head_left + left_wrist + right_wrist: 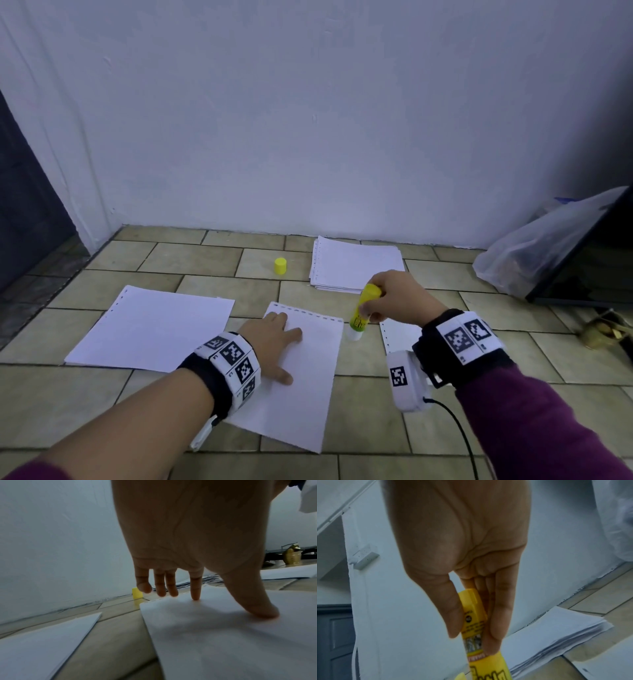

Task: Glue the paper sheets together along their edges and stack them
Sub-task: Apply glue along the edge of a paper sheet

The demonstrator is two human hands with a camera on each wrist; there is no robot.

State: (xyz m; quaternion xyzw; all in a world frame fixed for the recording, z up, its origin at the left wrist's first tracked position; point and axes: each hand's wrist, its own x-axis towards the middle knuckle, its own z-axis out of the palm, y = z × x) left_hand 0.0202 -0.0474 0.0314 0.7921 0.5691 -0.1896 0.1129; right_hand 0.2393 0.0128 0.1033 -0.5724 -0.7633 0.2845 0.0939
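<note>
Glue stick poised beside a pinned sheet, floor tiles below.

The left hand (274, 337) lies flat with fingers spread on the sheet (301, 387), while the right hand (399, 297) has its grip clamped on the glue stick (363, 310), tip down just off the sheet's right edge. The bare tip could smear the floor (370, 404) if it lands short (the edge is very near), and a light press may let the sheet skid. The tip itself is blurred, so contact cannot be told; a further sheet (397, 337) is half hidden under the right wrist. The cap (280, 266) stands by the stack (356, 263).
</note>
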